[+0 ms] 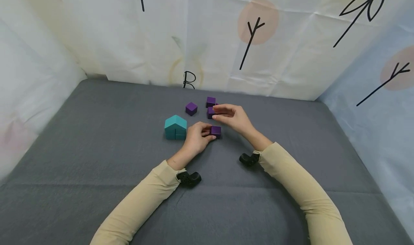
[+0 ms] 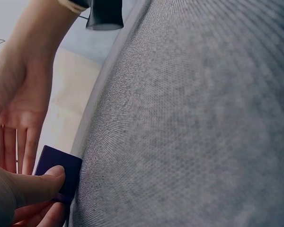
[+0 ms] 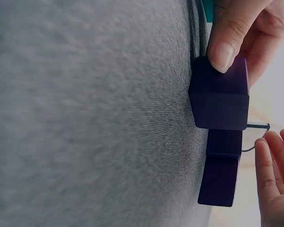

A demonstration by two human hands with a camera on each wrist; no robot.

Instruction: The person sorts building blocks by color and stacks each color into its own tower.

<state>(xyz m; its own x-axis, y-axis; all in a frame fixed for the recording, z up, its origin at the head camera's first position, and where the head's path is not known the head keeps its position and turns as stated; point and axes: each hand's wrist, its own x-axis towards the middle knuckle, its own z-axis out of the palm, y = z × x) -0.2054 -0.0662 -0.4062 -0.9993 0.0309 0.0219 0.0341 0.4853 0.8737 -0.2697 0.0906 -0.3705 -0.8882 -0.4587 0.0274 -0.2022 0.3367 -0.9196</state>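
Note:
My left hand (image 1: 196, 137) pinches a purple cube (image 1: 215, 130) from its left side, down at the cloth. The left wrist view has the left thumb lying across a face of this cube (image 2: 61, 168). Farther back, my right hand (image 1: 237, 119) hovers with fingers extended beside another purple block (image 1: 210, 113), overlapping it in the head view. In the right wrist view the right fingers (image 3: 267, 165) stand apart from the dark purple blocks (image 3: 218, 182). A bit of purple shows behind the right fingertips, mostly hidden.
To the left of my left hand stands a teal house-shaped stack of blocks (image 1: 175, 128) with a pointed roof. Behind it are a tilted purple cube (image 1: 191, 109) and another purple block (image 1: 211, 101). A grey cloth (image 1: 97, 148) covers the table; printed curtains (image 1: 213, 40) hang around it.

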